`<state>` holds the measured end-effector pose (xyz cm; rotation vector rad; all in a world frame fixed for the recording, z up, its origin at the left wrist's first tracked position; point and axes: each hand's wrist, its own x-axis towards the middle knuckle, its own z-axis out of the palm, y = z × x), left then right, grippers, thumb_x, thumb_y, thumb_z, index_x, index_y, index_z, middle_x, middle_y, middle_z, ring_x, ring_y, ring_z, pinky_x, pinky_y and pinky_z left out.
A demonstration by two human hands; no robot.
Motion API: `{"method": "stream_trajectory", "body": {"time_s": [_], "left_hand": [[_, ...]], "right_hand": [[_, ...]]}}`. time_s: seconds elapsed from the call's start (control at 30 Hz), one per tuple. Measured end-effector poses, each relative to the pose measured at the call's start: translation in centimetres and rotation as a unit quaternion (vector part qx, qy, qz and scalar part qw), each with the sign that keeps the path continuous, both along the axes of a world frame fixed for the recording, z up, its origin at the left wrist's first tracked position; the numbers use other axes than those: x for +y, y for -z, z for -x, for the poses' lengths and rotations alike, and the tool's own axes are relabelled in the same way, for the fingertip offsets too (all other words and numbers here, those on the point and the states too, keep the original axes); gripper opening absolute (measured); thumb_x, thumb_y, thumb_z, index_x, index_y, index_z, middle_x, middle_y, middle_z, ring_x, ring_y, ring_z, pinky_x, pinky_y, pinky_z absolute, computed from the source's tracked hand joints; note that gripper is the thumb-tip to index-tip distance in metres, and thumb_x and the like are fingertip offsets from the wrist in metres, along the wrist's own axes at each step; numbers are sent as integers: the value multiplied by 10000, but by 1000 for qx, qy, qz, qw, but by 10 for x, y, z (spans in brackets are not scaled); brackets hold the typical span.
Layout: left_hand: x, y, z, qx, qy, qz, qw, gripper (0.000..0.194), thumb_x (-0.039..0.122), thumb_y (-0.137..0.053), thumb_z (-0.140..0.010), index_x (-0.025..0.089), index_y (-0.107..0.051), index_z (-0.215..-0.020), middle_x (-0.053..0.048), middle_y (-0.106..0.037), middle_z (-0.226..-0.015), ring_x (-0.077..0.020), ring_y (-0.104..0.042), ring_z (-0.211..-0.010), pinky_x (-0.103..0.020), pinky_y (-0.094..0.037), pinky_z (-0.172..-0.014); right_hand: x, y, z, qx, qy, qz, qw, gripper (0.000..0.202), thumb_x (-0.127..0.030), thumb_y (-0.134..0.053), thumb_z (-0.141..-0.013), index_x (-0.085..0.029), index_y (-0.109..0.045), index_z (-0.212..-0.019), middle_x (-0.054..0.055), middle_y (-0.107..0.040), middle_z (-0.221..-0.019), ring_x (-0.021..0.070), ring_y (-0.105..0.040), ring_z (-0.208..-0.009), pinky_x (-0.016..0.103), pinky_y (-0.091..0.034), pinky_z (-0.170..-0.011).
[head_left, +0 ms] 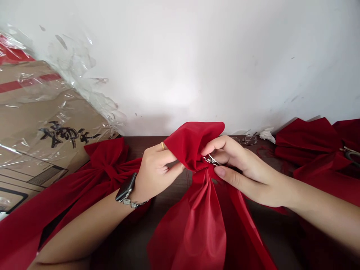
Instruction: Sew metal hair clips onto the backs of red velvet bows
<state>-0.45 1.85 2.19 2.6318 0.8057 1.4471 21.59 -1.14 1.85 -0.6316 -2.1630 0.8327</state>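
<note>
A red fabric bow (pixel 194 144) with long hanging tails (pixel 197 228) is held up in front of me. My left hand (pixel 160 168) grips its left side, with the fingers partly hidden behind the upper loop. At the gathered middle, my right hand (pixel 239 161) pinches a small silver metal clip (pixel 210 160) between thumb and fingers, against the cloth. How the clip joins the bow cannot be made out. My left wrist wears a dark watch (pixel 126 189).
Another red bow (pixel 108 168) lies at the left by a plastic-wrapped cardboard box (pixel 64 123). More red fabric (pixel 309 140) is on the right. Near the white wall (pixel 180 67), eyeglasses (pixel 250 139) and crumpled tissue (pixel 267 135) rest on the dark table (pixel 135 144).
</note>
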Motion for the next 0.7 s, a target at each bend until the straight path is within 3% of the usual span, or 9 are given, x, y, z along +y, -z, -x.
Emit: {"method": "stream_trajectory", "body": {"time_s": [0.13, 0.27, 0.4, 0.5, 0.6, 0.7], "left_hand": [[-4, 7, -3, -33, -1, 48, 998, 85, 101, -657, -757, 168, -703, -780, -21, -729, -716, -133, -643, -614, -231, -520, -602], [-13, 14, -9, -141, -27, 164, 976, 271, 127, -761, -686, 179, -691, -942, -31, -757, -866, -175, -700, -756, -246, -562, -690], [-13, 12, -10, -174, 18, 263, 949, 345, 148, -795, -663, 182, -673, -984, -35, -750, -896, -184, -702, -795, -256, -570, -723], [-7, 5, -6, -167, 97, 371, 908, 294, 201, -746, -738, 190, -648, -1015, -44, -733, -925, -185, -694, -865, -284, -564, -797], [-2, 1, -5, -163, 199, 479, 839, 203, 286, -672, -818, 205, -645, -1002, -47, -709, -981, -189, -668, -962, -336, -534, -902], [2, 5, -9, -187, 206, 519, 808, 248, 293, -700, -799, 220, -653, -1032, -40, -692, -1063, -200, -630, -1071, -358, -481, -991]], "right_hand": [[2, 4, 2, -3, 6, -6, 1000, 255, -125, -406, -958, -194, -363, -1200, 26, -621, -853, 132, -583, -715, 245, -472, -665], [3, 7, 5, -11, 6, -14, 1000, 277, -125, -437, -944, -201, -358, -1198, 11, -599, -812, 138, -586, -733, 239, -468, -662], [5, 11, 6, -1, 36, -17, 999, 245, -155, -461, -944, -208, -358, -1159, 0, -575, -794, 123, -554, -662, 225, -443, -596], [7, 13, 3, 24, 79, -29, 996, 173, -209, -461, -961, -213, -370, -1109, -22, -531, -747, 104, -499, -600, 216, -423, -563], [10, 13, 2, 17, 112, -53, 992, 132, -222, -458, -969, -210, -395, -1084, -41, -525, -692, 96, -490, -563, 209, -419, -549], [13, 14, 2, -30, 139, -129, 981, 77, -193, -480, -958, -198, -465, -1033, -15, -625, -751, 99, -566, -611, 227, -445, -610]]}}
